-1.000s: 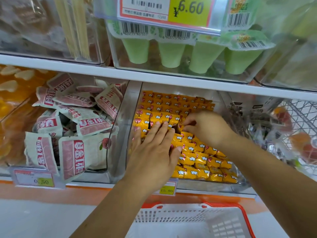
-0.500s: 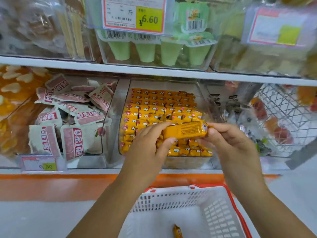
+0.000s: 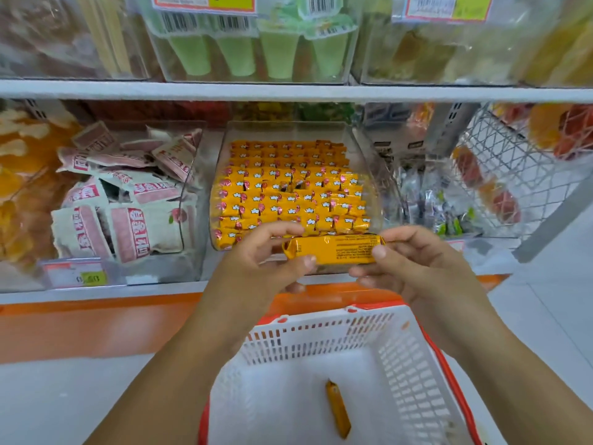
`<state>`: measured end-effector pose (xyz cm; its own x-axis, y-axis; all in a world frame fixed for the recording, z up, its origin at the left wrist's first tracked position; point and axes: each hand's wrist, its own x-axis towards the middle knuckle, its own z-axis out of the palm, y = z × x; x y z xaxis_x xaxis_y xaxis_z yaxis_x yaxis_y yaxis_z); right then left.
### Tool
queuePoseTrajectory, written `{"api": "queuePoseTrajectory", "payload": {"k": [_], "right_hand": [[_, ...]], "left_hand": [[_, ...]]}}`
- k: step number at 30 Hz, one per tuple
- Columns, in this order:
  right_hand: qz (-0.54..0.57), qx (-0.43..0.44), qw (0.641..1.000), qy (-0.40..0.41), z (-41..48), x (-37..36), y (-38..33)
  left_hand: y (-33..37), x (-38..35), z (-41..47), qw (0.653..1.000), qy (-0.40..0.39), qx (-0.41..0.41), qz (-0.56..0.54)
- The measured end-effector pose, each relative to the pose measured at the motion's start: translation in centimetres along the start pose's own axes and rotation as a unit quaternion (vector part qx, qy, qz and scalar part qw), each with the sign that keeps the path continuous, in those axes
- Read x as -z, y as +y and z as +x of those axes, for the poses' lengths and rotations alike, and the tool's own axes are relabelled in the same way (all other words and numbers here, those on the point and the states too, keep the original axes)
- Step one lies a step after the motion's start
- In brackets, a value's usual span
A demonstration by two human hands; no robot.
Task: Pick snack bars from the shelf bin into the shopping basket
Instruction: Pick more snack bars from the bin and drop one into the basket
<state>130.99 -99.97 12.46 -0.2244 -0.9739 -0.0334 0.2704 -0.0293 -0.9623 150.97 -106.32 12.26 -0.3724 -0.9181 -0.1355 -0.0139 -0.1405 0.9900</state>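
Pinching a yellow snack bar (image 3: 333, 249) by its ends, left hand (image 3: 256, 268) and right hand (image 3: 414, 268) held it level before the shelf bin (image 3: 221, 149), above the white shopping basket (image 3: 414, 374), another bar (image 3: 337, 409) lay inside.

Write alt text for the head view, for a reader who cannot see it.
A left hand and a right hand hold one orange snack bar by its ends before a shelf bin full of such bars. Below, a white shopping basket holds a second bar.
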Motion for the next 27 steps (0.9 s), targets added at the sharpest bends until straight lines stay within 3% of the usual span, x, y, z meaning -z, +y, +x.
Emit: {"api": "queuePoseTrajectory", "payload": {"k": [8,18,27], "right_hand": [[0.058,-0.035,0.997,-0.025,1.4,0.2,-0.3],[0.075,-0.078,0.994,-0.018,2.3,0.7,-0.1],[0.02,-0.025,0.999,0.003,2.0,0.7,0.1]], "left_hand": [[0.1,1.0,1.0,0.988,-0.001,0.005,-0.157],[0.6,1.9,1.1,0.991,-0.091,0.015,-0.099],[0.3,0.9,1.3,0.998,0.026,-0.019,-0.052]]}}
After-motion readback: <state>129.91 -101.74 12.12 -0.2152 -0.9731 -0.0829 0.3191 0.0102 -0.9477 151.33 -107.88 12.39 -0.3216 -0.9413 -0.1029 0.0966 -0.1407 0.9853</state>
